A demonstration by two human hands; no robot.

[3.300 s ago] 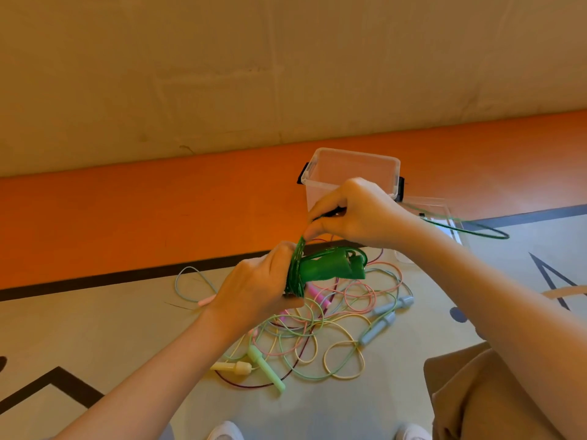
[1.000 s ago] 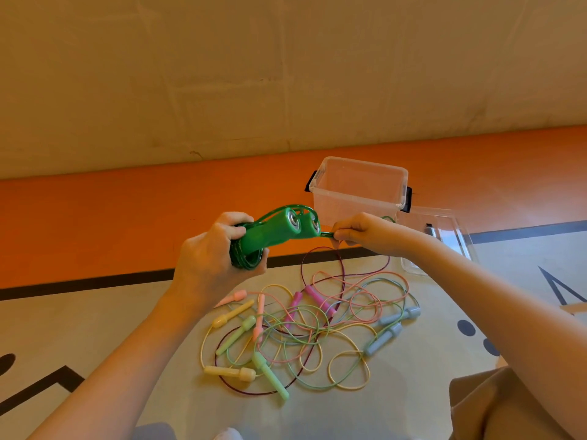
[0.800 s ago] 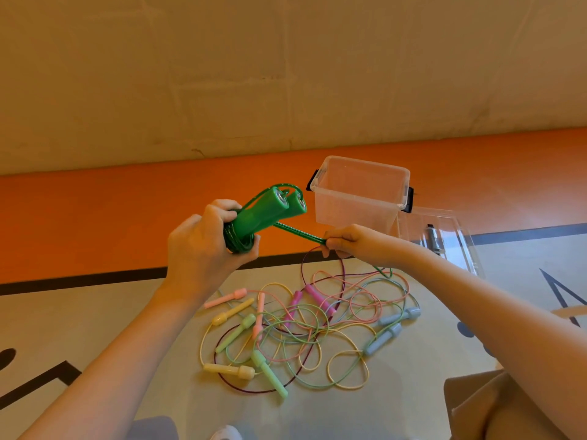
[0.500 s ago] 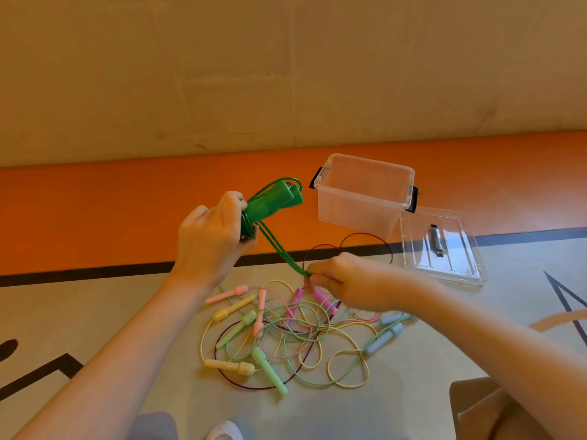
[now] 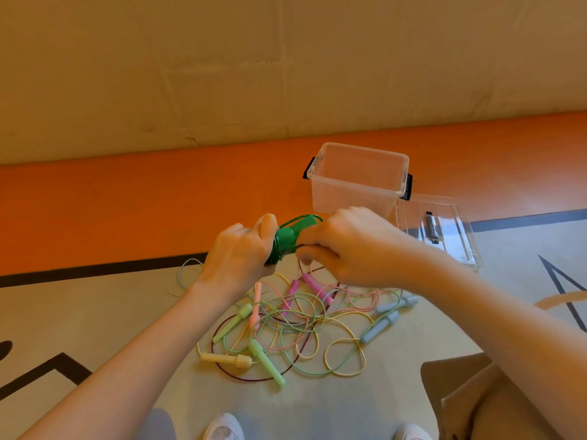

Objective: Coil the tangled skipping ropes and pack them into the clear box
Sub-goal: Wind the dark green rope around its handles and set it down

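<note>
The left hand (image 5: pixel 236 254) grips the coiled dark green rope (image 5: pixel 287 238) by its wound cord, so the loops cannot spring loose, while the right hand (image 5: pixel 343 246) pinches the free end against the handles, apparently to secure it. The clear box (image 5: pixel 359 182) waits open at one o'clock; the tangled pastel ropes (image 5: pixel 295 322) lie on the floor at six.

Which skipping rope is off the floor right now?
The dark green rope, gripped in both hands; the pastel ropes all lie tangled on the floor.
</note>
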